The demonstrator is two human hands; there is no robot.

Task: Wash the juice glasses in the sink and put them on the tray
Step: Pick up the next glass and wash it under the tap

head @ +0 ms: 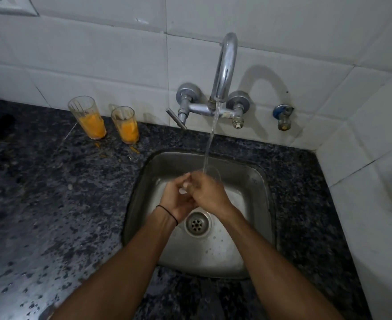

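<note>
Left hand and right hand grip 1 clear cylindrical glass; keep its 12 o'clock mouth under running water.

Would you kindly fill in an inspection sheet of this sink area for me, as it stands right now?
Surface: dark speckled counter; orange drips by the juice glasses.
Job's things: clear glass held under the water stream over the sink; left juice glass and right juice glass, both with orange dregs, stand upright on the counter at back left; tray not in view.
Clutter: dim dark shape at far left, unidentifiable.
Hands: left hand and right hand both grip the clear glass; black band on the left wrist.
Cables: nothing seen.
Surroundings: white tiled wall, running tap, blue-handled valve, socket plate.
</note>
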